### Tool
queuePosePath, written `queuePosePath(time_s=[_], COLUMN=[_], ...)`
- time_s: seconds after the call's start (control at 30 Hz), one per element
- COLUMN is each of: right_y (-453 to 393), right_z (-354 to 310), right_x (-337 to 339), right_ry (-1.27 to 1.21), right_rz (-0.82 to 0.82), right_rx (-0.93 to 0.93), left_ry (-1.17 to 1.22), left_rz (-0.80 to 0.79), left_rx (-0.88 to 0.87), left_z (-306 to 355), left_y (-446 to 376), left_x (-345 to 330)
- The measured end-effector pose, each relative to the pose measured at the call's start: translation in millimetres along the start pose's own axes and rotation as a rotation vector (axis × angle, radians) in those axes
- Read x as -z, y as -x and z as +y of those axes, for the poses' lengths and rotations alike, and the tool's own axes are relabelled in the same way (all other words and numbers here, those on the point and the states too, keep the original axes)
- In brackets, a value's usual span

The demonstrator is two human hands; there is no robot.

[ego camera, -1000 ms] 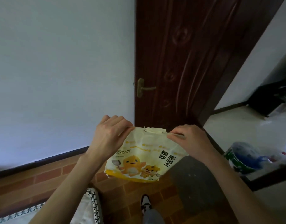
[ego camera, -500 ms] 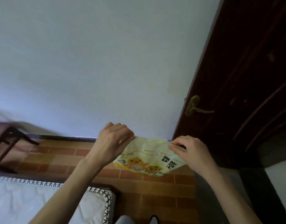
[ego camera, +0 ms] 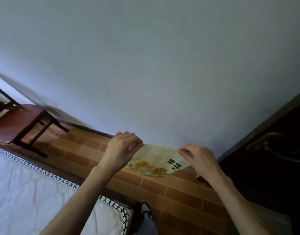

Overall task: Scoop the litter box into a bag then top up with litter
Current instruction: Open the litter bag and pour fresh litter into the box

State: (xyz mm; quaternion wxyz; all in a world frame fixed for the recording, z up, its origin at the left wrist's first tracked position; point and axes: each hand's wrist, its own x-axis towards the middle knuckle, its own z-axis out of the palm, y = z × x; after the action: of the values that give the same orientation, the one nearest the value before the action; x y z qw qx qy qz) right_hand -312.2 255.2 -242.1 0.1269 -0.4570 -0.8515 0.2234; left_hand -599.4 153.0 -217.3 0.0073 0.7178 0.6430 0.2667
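A yellow and white cat litter bag (ego camera: 156, 162) with cartoon cats and black characters hangs in the air in front of me. My left hand (ego camera: 123, 150) pinches its top left corner. My right hand (ego camera: 199, 158) pinches its top right corner. The bag droops between both hands above the brick-pattern floor. No litter box or scoop is in view.
A white wall fills the upper view. A dark wooden chair (ego camera: 22, 126) stands at the left on the brick-pattern floor (ego camera: 171, 187). A white mattress (ego camera: 35, 192) with patterned edging lies at lower left. A dark wooden door (ego camera: 273, 158) with a brass handle is at the right. My shoe (ego camera: 146, 211) shows below.
The view has swung left: the door slid to the right edge and the chair and mattress came into view. Both hands keep hold of the bag, which now sits lower and flatter.
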Motion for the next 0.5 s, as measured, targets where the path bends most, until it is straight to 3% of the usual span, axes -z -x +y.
queuePosePath(time_s=[0.27,0.5], right_y=[-69.8,-117.2], right_z=[16.2,82.9], right_x=[-69.9,-178.2], right_ry=[0.046,0.086], right_rz=[-0.028,-0.082], right_rx=[-0.068,-0.081], left_ry=[0.204,0.269], left_rz=[-0.091,-0.149], left_rx=[0.141,0.208], left_z=[-96.3,-171.6], left_y=[-22.6,-14.3], left_x=[-70.4,-191.7])
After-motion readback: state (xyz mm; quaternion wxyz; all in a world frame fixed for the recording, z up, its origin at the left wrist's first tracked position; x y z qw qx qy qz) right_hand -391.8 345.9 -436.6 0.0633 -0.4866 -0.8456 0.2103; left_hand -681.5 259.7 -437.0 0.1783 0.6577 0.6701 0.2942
